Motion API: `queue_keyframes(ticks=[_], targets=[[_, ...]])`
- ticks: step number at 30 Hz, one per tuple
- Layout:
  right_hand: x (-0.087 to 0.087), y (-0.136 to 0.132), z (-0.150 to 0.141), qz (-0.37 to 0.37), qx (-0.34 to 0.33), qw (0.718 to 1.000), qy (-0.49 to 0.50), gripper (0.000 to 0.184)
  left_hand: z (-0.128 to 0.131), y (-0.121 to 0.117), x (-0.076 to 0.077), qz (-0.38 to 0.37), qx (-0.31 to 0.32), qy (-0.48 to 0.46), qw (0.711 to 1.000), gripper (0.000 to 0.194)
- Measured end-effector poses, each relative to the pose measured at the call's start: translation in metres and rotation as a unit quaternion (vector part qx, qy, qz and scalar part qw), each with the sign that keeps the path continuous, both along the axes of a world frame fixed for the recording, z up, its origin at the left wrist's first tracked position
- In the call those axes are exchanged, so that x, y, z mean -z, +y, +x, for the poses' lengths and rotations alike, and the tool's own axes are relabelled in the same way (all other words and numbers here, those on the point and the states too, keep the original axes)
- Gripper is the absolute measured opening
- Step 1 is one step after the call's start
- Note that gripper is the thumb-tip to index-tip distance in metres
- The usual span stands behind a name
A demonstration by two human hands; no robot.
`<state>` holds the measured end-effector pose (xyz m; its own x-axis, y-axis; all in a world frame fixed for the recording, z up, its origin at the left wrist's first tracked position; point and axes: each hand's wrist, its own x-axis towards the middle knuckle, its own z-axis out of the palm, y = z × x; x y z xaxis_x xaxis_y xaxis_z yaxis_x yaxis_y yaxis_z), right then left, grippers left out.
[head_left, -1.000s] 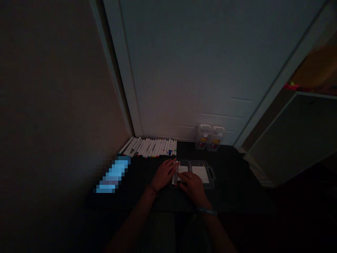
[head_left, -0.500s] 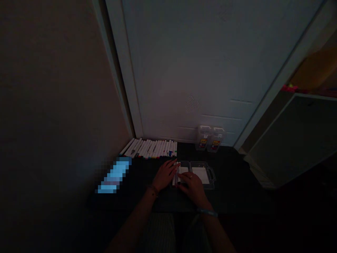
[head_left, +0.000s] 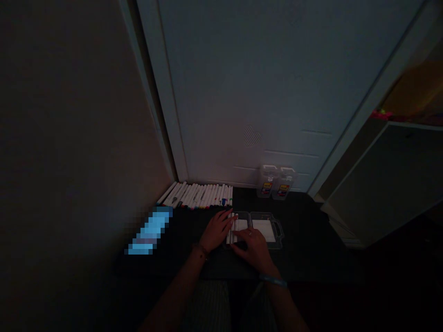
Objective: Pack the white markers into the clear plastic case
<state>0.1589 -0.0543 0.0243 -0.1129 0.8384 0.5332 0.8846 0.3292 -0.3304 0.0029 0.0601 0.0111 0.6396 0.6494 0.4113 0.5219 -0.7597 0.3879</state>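
Right hand [head_left: 255,248] opened slightly wider, grip can't be told; left hand [head_left: 214,229] laid loosely open; markers [head_left: 228,237] apparently being aligned in case [head_left: 249,220].

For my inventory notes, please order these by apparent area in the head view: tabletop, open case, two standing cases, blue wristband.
1. Tabletop
2. Open case
3. Left standing case and right standing case: too alike to rank
4. Blue wristband

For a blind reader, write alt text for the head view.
Left hand and right hand touch white markers in an open clear case on a dark table. Behind, more markers lie in a row and two cases stand upright.
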Motion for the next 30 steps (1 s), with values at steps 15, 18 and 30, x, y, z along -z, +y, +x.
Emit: queue_keyframes(ticks=[15,18,30], targets=[[0.0022,-0.0001,-0.0004,0.007,0.010,1.000,0.010,0.024,0.0007,0.0010,0.0000,0.006,0.002,0.001,1.000,0.035],[0.0029,0.0005,-0.0010,0.008,0.013,1.000,0.018,0.022,0.0008,0.0012,0.0007,0.008,0.001,0.000,1.000,0.035],[0.0082,0.0042,0.0030,-0.015,0.010,0.999,0.032,0.028,0.0007,0.0005,-0.0005,-0.002,0.002,0.003,1.000,0.035]])
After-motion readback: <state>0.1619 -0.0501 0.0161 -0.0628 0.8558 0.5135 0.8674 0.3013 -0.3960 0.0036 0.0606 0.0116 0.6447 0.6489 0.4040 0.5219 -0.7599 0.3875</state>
